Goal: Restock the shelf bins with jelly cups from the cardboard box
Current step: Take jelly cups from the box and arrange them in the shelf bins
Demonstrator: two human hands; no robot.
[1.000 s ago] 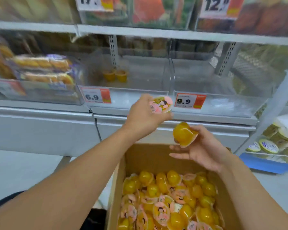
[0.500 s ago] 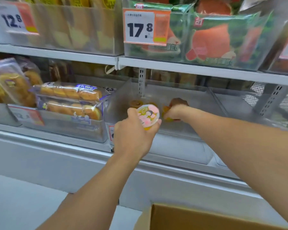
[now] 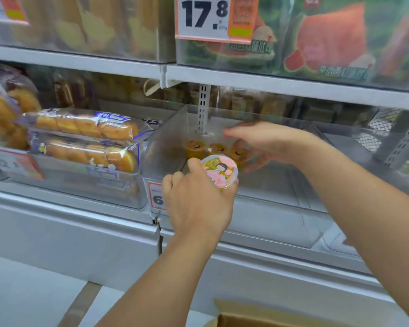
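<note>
The left hand (image 3: pixel 197 204) grips one jelly cup (image 3: pixel 220 170), fingers curled round its body, the pink illustrated lid tilted up toward us; it hovers at the front lip of a clear shelf bin (image 3: pixel 165 142), just outside it; past its fingertips, deeper in the bin, three orange jelly cups (image 3: pixel 216 149) stand upright in a row near the back. To its right, the right hand (image 3: pixel 267 142) reaches into the same bin with fingers spread and relaxed, holding nothing, poised just above and beside that row, though it is blurred. To the left of the gripping hand sits a neighbouring bin of wrapped bread rolls (image 3: pixel 85 140); below both arms, the edge of the cardboard box (image 3: pixel 257 319) shows at the bottom. To place this cup well, I would carry it over the lip, turn it lid-up, and set it beside the row rather than on top, leaving the right hand room.
</note>
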